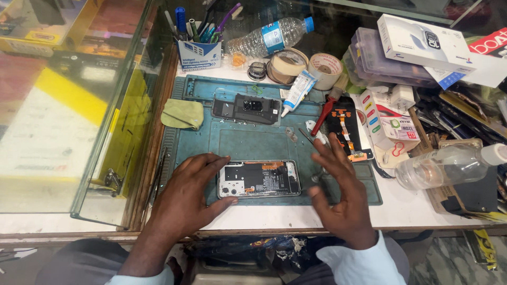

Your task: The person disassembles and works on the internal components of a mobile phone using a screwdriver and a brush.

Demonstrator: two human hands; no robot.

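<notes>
A cluttered repair desk (412, 208) seen from above, with a tall glass display case (79, 105) along its left side. A blue-green work mat (248, 140) covers the middle of the desk.

At the near edge of the mat lies an opened phone (259, 179), back cover off, circuit board and metal shields showing, long side running left to right. The left hand (187, 198) rests palm down on the mat just left of the phone, its fingers (211, 161) loosely spread, thumb touching the phone's near left corner. The right hand (338, 195) hovers just right of the phone, fingers (330, 153) spread wide and slightly curled, holding nothing; whether the thumb touches the phone's right end is unclear.

Farther back on the mat sits a dark phone back cover (246, 109) with its camera opening. To the right lie a white glue tube (296, 92), a red-handled tool (323, 117) and a black phone part with an orange flex cable (346, 132). A folded green cloth (182, 113) lies at the mat's far left.

Along the far edge stand a pen holder (198, 53), a plastic water bottle (269, 36) on its side and tape rolls (306, 66). Boxes and packaging (422, 42) crowd the right, with a clear bottle (449, 166) nearer.

Steadying the phone well probably calls for gripping only its outer frame from both ends, keeping fingers off the bare board.
</notes>
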